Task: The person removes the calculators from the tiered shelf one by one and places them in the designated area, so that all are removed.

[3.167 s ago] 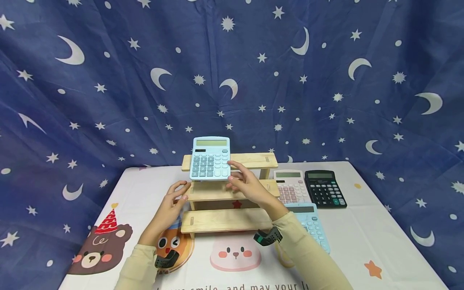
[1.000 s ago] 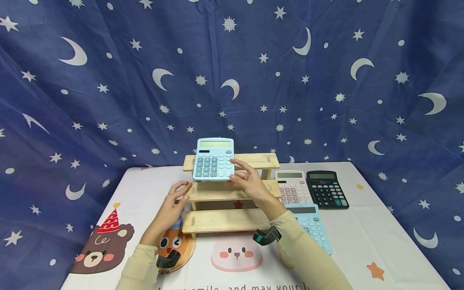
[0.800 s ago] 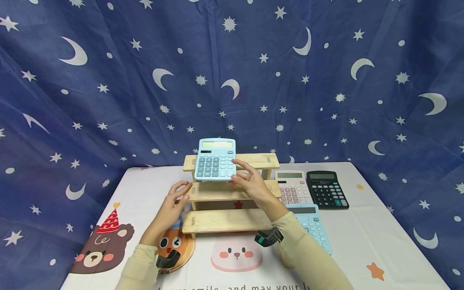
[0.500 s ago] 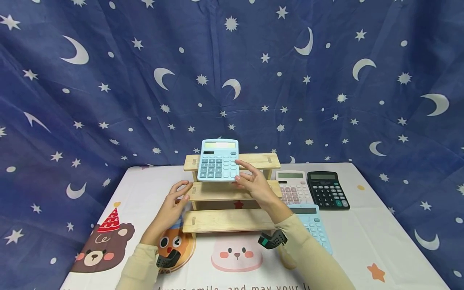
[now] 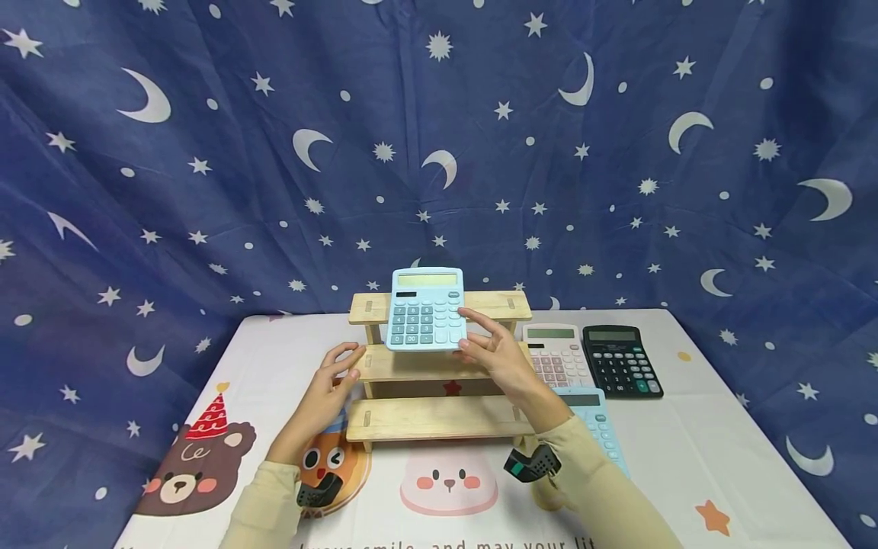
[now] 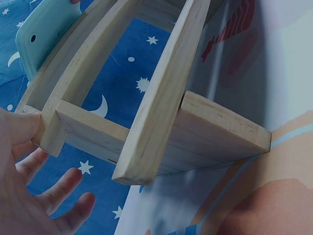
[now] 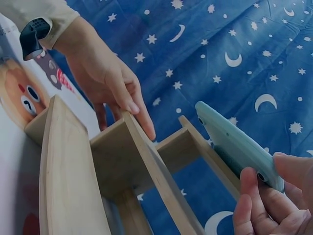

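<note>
A light blue calculator (image 5: 427, 311), screen side up and tilted toward me, overlaps the top board of a three-step wooden shelf (image 5: 432, 418). My right hand (image 5: 504, 358) pinches its lower right edge, and the right wrist view shows the thumb (image 7: 293, 171) on the face with the fingers curled beneath. At the shelf's left side, my left hand (image 5: 325, 385) holds the end of the middle board between thumb and index finger. Its other fingers (image 6: 63, 188) spread out below that board in the left wrist view.
On the table right of the shelf lie a white and pink calculator (image 5: 552, 335), a black calculator (image 5: 617, 358) and a second light blue one (image 5: 595, 418), partly behind my right forearm. A blue curtain (image 5: 439, 152) with moons and stars hangs behind the printed tablecloth (image 5: 658, 473).
My right hand has slid the light blue calculator rightward along the top board, from its left end toward the middle, and slightly lower. The left hand has stayed on the shelf.
</note>
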The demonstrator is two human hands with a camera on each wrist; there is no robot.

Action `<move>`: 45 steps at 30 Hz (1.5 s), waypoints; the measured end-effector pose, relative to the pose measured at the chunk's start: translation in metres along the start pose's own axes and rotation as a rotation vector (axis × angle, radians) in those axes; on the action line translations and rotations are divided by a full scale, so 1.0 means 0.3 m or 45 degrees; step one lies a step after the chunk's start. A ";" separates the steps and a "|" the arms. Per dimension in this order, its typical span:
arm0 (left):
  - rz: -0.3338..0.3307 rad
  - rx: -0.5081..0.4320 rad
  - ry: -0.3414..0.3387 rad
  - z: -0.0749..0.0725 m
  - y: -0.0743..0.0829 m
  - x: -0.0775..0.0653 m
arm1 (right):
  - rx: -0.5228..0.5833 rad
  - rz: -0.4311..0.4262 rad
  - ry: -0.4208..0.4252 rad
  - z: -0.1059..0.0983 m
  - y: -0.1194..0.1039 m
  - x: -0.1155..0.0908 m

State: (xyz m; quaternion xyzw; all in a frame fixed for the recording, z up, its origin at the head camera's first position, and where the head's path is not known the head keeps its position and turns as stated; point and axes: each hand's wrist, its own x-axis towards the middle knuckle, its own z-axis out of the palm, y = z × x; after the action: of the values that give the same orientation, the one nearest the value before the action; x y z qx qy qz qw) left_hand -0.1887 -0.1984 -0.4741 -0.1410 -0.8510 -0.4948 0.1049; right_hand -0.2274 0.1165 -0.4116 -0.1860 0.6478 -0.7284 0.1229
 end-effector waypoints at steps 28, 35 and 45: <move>0.004 -0.004 -0.011 -0.002 0.001 0.001 | -0.107 -0.072 -0.034 -0.066 -0.043 -0.120; -0.004 -0.006 -0.010 0.002 0.005 0.002 | -0.119 -0.066 -0.054 -0.078 -0.057 -0.162; 0.001 0.005 -0.011 0.002 0.006 0.000 | -0.108 -0.059 -0.087 -0.097 -0.063 -0.216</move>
State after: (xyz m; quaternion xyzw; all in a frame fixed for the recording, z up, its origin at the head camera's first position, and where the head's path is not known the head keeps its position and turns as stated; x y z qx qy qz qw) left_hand -0.1882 -0.1970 -0.4728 -0.1432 -0.8524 -0.4924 0.1018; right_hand -0.1803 0.1722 -0.4029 -0.2307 0.6691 -0.6962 0.1199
